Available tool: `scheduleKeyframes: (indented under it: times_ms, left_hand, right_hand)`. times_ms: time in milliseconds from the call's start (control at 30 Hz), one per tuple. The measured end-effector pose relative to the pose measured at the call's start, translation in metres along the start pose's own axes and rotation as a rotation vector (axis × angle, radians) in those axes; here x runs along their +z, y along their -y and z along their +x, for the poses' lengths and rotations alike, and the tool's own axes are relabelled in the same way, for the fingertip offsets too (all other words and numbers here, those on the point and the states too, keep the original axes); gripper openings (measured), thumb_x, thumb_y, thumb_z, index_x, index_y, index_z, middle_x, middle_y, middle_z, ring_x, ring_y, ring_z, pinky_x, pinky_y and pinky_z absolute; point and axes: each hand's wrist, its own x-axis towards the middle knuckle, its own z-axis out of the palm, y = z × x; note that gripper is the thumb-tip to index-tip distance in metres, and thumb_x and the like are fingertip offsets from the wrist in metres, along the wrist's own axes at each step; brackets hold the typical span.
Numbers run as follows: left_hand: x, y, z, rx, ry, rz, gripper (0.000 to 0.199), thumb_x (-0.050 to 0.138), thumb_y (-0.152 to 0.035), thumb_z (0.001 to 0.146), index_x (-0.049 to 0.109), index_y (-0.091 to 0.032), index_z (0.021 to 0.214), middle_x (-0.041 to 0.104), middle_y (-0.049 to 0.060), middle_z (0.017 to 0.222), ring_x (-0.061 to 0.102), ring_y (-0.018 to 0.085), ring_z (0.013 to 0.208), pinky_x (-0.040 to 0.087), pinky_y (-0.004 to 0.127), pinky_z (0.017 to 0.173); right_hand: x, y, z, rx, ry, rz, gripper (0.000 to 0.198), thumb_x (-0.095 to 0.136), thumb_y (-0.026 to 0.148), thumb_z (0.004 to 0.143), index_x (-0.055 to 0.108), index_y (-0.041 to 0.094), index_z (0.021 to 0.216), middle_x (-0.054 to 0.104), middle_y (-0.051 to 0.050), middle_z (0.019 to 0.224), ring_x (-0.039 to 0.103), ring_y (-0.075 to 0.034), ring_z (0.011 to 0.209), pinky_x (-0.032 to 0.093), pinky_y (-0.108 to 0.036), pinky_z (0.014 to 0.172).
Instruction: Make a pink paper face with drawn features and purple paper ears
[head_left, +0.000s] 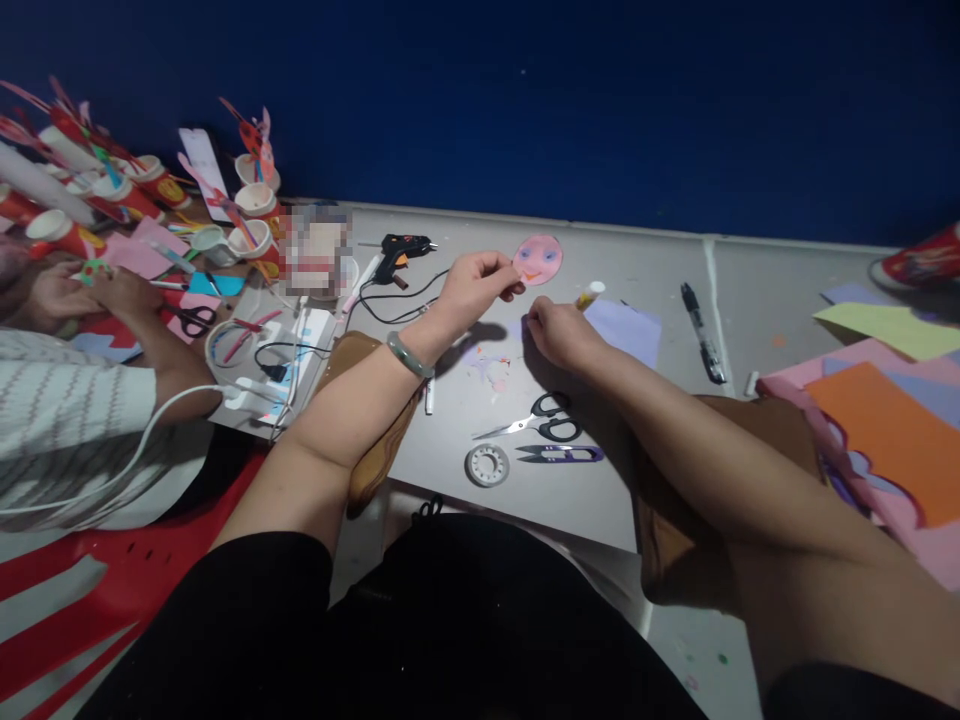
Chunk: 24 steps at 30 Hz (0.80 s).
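Observation:
My left hand (476, 285), with a green bangle at the wrist, pinches the lower left edge of a round pink paper face (541, 255) with blue eyes and an orange mouth. Lower and to the right, my right hand (562, 332) has its fingers curled together close to the table; whatever they hold is hidden. Just beyond it are a glue stick (591, 294) and a sheet of lilac paper (626, 332). Small paper scraps (491, 368) lie between my forearms. Nearer me are black-handled scissors (536, 420), purple thread snips (562, 454) and a white tape roll (487, 465).
A black glue gun (401, 258) with its cable lies at the back left, near a white power strip (300, 365). Black pens (703, 335) and stacked coloured paper (892, 430) are on the right. A co-worker's hands (112, 290) and several decorated paper cups (259, 240) occupy the left.

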Motion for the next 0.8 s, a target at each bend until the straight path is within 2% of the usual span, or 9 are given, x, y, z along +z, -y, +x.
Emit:
scheduleKeyframes:
  times_ms: [67,200,267,467,567,700,800]
  left_hand:
    - [-0.001,0.001,0.002,0.004,0.002,0.006,0.039,0.067,0.001,0.099,0.064,-0.018,0.065,0.071,-0.004,0.066,0.063,0.005,0.066,0.052,0.023,0.075]
    - [-0.004,0.004,0.004,0.013,-0.001,0.023,0.035,0.069,-0.001,0.099,0.067,-0.018,0.068,0.073,-0.003,0.069,0.065,0.006,0.069,0.054,0.024,0.078]
    - [-0.005,0.004,0.005,0.012,-0.008,0.024,0.036,0.068,-0.002,0.1,0.068,-0.019,0.068,0.073,-0.003,0.069,0.065,0.006,0.069,0.054,0.023,0.077]
    - [-0.005,0.003,0.004,0.002,-0.009,0.023,0.035,0.068,-0.002,0.1,0.069,-0.019,0.07,0.073,-0.003,0.069,0.064,0.006,0.069,0.054,0.021,0.076]
    - [-0.007,0.003,0.003,0.006,-0.008,0.037,0.031,0.072,-0.008,0.1,0.069,-0.019,0.072,0.075,-0.003,0.072,0.065,0.007,0.071,0.055,0.023,0.079]
    - [-0.01,0.002,0.001,0.031,-0.004,0.046,0.029,0.079,-0.014,0.099,0.068,-0.019,0.072,0.073,-0.003,0.074,0.065,0.008,0.074,0.054,0.024,0.081]
    - [-0.011,0.002,0.0,0.033,0.004,0.042,0.031,0.078,-0.013,0.098,0.067,-0.019,0.07,0.069,-0.004,0.072,0.063,0.007,0.074,0.052,0.024,0.082]
  right_hand:
    - [0.003,-0.004,0.0,-0.019,-0.012,0.01,0.032,0.05,0.033,0.11,0.076,0.021,0.124,0.083,-0.024,0.112,0.078,-0.041,0.104,0.059,-0.057,0.099]
    - [0.007,-0.01,0.0,-0.026,-0.03,0.021,0.038,0.052,0.03,0.108,0.071,0.018,0.138,0.082,-0.022,0.111,0.078,-0.04,0.106,0.059,-0.052,0.095]
    - [0.007,-0.01,0.001,-0.023,-0.031,0.032,0.037,0.054,0.028,0.108,0.07,0.017,0.139,0.082,-0.022,0.111,0.079,-0.04,0.107,0.059,-0.05,0.095]
    - [0.002,-0.004,0.0,-0.002,0.01,0.029,0.027,0.051,0.023,0.108,0.074,0.019,0.122,0.082,-0.021,0.112,0.078,-0.039,0.106,0.058,-0.05,0.098]
    - [-0.002,-0.002,-0.004,-0.018,0.015,0.051,0.022,0.053,0.02,0.105,0.074,0.019,0.114,0.082,-0.02,0.106,0.077,-0.038,0.103,0.057,-0.049,0.095]
    - [-0.011,-0.003,-0.012,-0.08,-0.066,0.196,0.008,0.066,0.027,0.102,0.073,0.024,0.099,0.077,-0.011,0.084,0.073,-0.031,0.086,0.056,-0.044,0.083]
    - [-0.023,-0.002,-0.017,-0.098,-0.124,0.497,0.022,0.081,0.041,0.099,0.069,0.025,0.09,0.066,-0.003,0.068,0.064,-0.022,0.066,0.051,-0.037,0.067]
